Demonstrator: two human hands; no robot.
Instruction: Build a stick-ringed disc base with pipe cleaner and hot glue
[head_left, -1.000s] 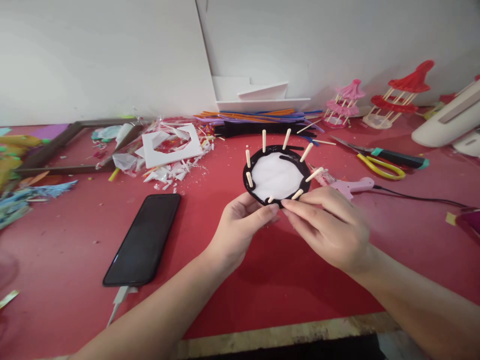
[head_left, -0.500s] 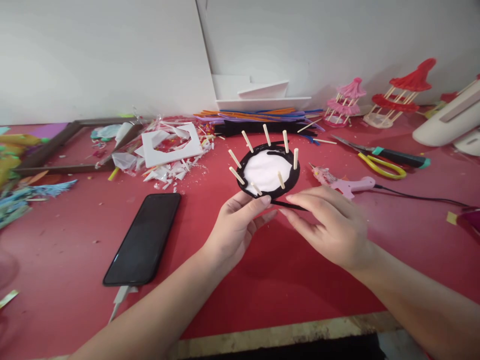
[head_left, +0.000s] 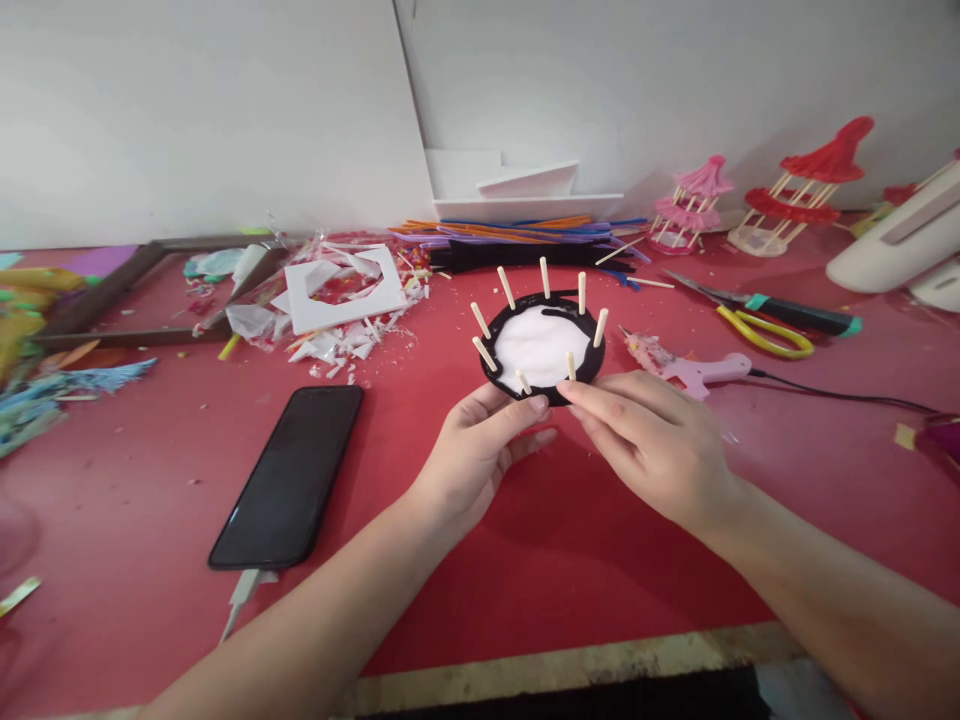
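Note:
A round white disc (head_left: 541,345) is held above the table, its edge wrapped in a black pipe cleaner (head_left: 491,378) and ringed by several upright wooden sticks (head_left: 507,288). My left hand (head_left: 480,440) grips the near left edge, thumb on top and fingers beneath. With thumb and forefinger, my right hand (head_left: 652,440) pinches the black strand against the near right rim, beside a stick. The strand's loose end is hidden behind my right fingers.
A black phone (head_left: 289,480) on a cable lies left. Foam scraps (head_left: 345,290) and a bundle of pipe cleaners (head_left: 517,250) lie behind. Right are a pink glue gun (head_left: 701,372), yellow-handled scissors (head_left: 769,335), and pink (head_left: 694,205) and red (head_left: 799,190) tiered models.
My right fingers have moved left and up onto the rim, and the strand that stretched between my hands no longer shows. The disc has shifted slightly right and down.

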